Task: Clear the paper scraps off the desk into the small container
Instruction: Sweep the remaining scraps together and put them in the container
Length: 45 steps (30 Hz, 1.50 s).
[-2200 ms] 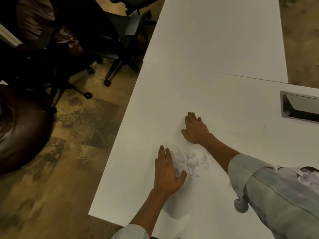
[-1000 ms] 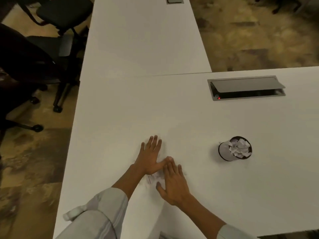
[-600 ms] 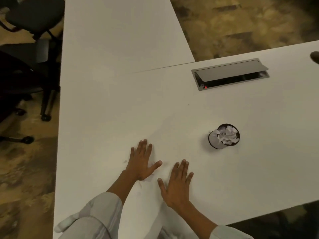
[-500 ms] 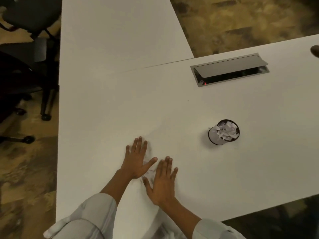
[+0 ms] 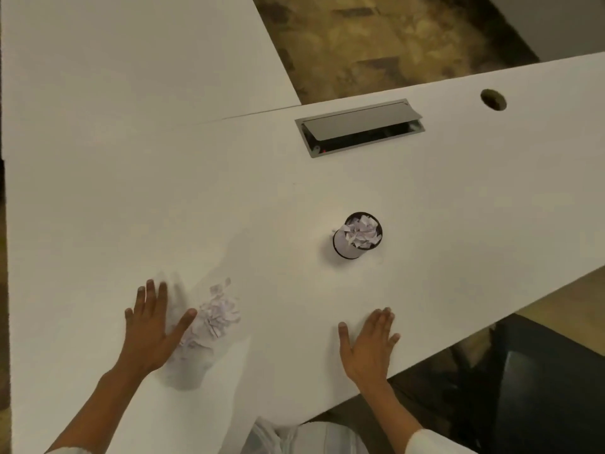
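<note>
A heap of small white paper scraps lies on the white desk, right beside the thumb of my left hand. That hand rests flat on the desk, fingers spread, holding nothing. My right hand lies flat and open near the desk's front edge, well apart from the heap. The small dark container stands upright farther back, between the two hands and closer to the right one. It is filled to the rim with crumpled paper.
A grey cable hatch with its lid raised is set into the desk behind the container. A round cable hole sits at the far right. A second white desk adjoins at the back left. Dark chair parts show below the front edge.
My right hand has slid away to the right, off the scraps, uncovering the heap. My left hand stays beside the heap. The view has shifted right.
</note>
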Motion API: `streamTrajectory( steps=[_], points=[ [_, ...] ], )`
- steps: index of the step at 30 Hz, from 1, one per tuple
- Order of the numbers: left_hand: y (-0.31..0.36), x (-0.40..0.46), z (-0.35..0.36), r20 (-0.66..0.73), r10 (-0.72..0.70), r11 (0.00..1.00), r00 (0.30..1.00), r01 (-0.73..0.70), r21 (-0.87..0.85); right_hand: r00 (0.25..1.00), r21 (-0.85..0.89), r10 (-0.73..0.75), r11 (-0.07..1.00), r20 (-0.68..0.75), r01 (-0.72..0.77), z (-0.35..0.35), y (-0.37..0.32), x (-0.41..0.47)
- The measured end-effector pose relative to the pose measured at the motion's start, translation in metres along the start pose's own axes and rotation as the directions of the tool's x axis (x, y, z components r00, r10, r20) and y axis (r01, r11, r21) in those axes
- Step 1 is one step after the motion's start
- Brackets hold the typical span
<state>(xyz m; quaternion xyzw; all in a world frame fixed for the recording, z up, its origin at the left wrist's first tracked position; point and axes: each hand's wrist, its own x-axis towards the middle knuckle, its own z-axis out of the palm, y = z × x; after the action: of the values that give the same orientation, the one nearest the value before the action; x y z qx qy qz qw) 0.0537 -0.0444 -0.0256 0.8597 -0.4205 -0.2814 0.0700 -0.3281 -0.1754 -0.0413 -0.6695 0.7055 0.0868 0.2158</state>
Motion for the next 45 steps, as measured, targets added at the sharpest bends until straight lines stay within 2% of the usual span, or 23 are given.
streamTrajectory(
  steps=[2, 6, 11, 16, 18, 22, 26, 33, 37, 40, 45],
  points=[
    [0.006, 0.003, 0.003, 0.001, 0.001, 1.000, 1.000, -0.001, -0.012, 0.999, -0.011, -0.045, 0.999, 0.022, 0.045, 0.009, -0.004, -0.002],
    [0.025, 0.011, 0.007, -0.004, 0.047, 0.999, 0.999, -0.047, 0.016, 0.968, 0.008, -0.239, 0.971, 0.073, 0.239, 0.036, -0.049, -0.022],
    [0.069, 0.021, 0.016, 0.008, 0.161, 0.987, 0.987, -0.161, 0.028, 0.829, -0.002, -0.542, 0.837, 0.137, 0.547, 0.063, -0.107, -0.053],
    [0.126, 0.045, 0.025, 0.083, 0.311, 0.948, 0.947, -0.316, 0.048, 0.706, 0.068, -0.702, 0.712, 0.095, 0.698, 0.070, -0.135, -0.055],
    [0.150, 0.061, 0.028, 0.105, 0.382, 0.918, 0.918, -0.390, 0.076, 0.716, 0.115, -0.696, 0.717, 0.056, 0.688, 0.062, -0.131, -0.049],
    [0.202, 0.100, 0.035, 0.134, 0.524, 0.841, 0.841, -0.536, 0.079, 0.790, 0.207, -0.613, 0.771, -0.014, 0.602, 0.029, -0.098, -0.026],
    [0.254, 0.140, 0.039, 0.110, 0.625, 0.774, 0.773, -0.632, 0.041, 0.860, 0.253, -0.509, 0.830, -0.021, 0.497, -0.001, -0.062, -0.003],
    [0.294, 0.182, 0.060, 0.152, 0.657, 0.736, 0.739, -0.672, 0.086, 0.892, 0.353, -0.448, 0.827, -0.057, 0.438, -0.019, -0.048, 0.006],
    [0.298, 0.182, 0.068, 0.062, 0.665, 0.746, 0.744, -0.666, -0.005, 0.878, 0.363, -0.474, 0.807, -0.071, 0.466, -0.019, -0.055, 0.006],
    [0.296, 0.180, 0.067, -0.016, 0.661, 0.750, 0.750, -0.662, 0.002, 0.860, 0.355, -0.505, 0.792, -0.080, 0.498, -0.019, -0.063, 0.010],
    [0.263, 0.168, 0.058, -0.027, 0.634, 0.773, 0.773, -0.634, 0.007, 0.862, 0.376, -0.506, 0.793, -0.029, 0.479, -0.019, -0.076, 0.012]
  ],
)
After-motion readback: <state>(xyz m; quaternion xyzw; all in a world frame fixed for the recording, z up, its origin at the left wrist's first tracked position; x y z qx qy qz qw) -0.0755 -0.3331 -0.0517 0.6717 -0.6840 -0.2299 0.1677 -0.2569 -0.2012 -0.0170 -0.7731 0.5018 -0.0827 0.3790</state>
